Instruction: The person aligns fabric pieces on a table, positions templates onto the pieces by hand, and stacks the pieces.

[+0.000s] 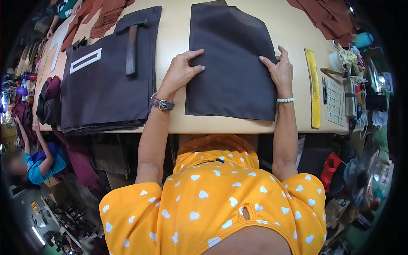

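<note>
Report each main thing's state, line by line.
Dark material: lying on the table
Left hand: open, fingertips on the dark material
Right hand: open, thumb on the dark material
Dark stack: piled unevenly
Hammer: lying on the dark stack
White frame: flat on the dark stack
Yellow strip: flat

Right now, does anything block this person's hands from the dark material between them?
Nothing visible does: the left hand and right hand rest at opposite edges of the dark material. The hammer lies apart, to the left on a separate dark stack.
</note>
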Action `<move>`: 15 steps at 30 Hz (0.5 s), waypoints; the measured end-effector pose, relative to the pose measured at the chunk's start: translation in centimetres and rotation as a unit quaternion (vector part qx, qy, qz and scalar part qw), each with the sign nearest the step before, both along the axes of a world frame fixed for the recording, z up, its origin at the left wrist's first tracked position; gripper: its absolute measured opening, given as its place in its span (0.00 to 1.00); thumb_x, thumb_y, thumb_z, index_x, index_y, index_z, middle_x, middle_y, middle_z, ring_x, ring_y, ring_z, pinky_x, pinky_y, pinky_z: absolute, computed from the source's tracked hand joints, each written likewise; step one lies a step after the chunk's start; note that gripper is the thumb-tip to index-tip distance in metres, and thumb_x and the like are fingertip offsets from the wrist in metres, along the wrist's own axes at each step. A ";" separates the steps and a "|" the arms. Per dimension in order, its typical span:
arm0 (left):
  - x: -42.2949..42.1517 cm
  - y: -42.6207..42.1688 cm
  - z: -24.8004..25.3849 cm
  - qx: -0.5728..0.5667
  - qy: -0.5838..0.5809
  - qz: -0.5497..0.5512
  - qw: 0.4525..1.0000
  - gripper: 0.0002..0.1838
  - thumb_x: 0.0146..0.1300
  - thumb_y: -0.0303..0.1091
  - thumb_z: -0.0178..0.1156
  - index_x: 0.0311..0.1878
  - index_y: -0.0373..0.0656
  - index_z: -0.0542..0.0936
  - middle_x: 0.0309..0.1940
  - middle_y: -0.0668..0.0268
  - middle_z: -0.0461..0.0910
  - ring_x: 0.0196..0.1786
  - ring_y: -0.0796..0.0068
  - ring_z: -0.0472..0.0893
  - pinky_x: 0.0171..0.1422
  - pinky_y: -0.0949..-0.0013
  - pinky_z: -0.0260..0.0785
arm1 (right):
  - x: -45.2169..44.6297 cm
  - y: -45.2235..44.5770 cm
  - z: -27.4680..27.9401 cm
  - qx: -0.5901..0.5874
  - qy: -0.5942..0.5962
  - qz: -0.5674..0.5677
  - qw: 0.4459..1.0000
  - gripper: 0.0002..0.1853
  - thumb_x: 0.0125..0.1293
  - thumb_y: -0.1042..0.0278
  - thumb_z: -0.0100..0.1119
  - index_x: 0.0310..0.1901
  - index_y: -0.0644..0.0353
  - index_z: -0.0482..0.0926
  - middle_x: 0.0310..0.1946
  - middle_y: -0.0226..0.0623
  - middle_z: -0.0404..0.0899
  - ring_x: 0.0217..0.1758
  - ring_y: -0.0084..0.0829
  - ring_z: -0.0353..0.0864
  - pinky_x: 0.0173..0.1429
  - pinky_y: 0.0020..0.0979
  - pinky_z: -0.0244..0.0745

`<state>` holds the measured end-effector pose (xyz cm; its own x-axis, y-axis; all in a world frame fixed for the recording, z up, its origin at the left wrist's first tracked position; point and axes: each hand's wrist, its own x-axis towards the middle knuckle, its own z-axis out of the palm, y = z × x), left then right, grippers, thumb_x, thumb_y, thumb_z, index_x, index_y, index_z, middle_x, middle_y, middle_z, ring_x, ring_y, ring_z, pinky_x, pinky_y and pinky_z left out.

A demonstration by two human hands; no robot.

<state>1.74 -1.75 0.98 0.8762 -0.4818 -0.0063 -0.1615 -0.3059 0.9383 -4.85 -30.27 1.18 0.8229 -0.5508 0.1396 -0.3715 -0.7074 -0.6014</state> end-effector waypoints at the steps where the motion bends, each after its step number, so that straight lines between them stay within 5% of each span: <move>1: 0.0 0.1 0.1 0.003 -0.008 -0.007 1.000 0.26 0.52 0.19 0.62 0.58 0.35 0.74 0.49 0.61 0.76 0.47 0.76 0.76 0.52 0.77 0.70 | 0.0 0.0 0.0 0.001 0.004 0.000 1.000 0.43 0.44 0.43 0.70 0.60 0.60 0.67 0.36 0.45 0.80 0.41 0.43 0.81 0.46 0.39 0.75; 5: -0.2 0.5 0.2 -0.002 -0.023 -0.012 1.000 0.26 0.49 0.22 0.63 0.56 0.33 0.74 0.48 0.53 0.78 0.48 0.64 0.79 0.55 0.72 0.70 | 0.1 0.1 0.0 -0.002 0.010 0.001 1.000 0.44 0.43 0.41 0.70 0.59 0.60 0.67 0.37 0.45 0.80 0.41 0.43 0.81 0.46 0.39 0.75; 11: -0.6 0.9 0.3 0.022 -0.043 -0.002 0.999 0.27 0.48 0.21 0.62 0.56 0.33 0.74 0.47 0.53 0.78 0.49 0.63 0.78 0.55 0.70 0.70 | -0.1 0.5 0.3 -0.011 0.006 0.007 1.000 0.44 0.43 0.42 0.71 0.59 0.60 0.67 0.34 0.44 0.80 0.39 0.43 0.81 0.44 0.40 0.75; 15: -0.2 0.9 0.7 0.043 -0.062 -0.009 0.997 0.28 0.50 0.21 0.64 0.57 0.37 0.75 0.43 0.65 0.75 0.41 0.78 0.73 0.50 0.77 0.68 | -0.2 0.8 0.4 -0.064 -0.002 0.007 0.998 0.43 0.44 0.44 0.71 0.59 0.61 0.67 0.32 0.44 0.80 0.37 0.45 0.81 0.43 0.40 0.75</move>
<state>1.53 -0.86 1.72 0.8644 -0.4993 0.0597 -0.2806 -0.3806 0.8811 -5.09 -29.44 1.55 0.8297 -0.5161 0.2126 -0.3579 -0.7843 -0.5068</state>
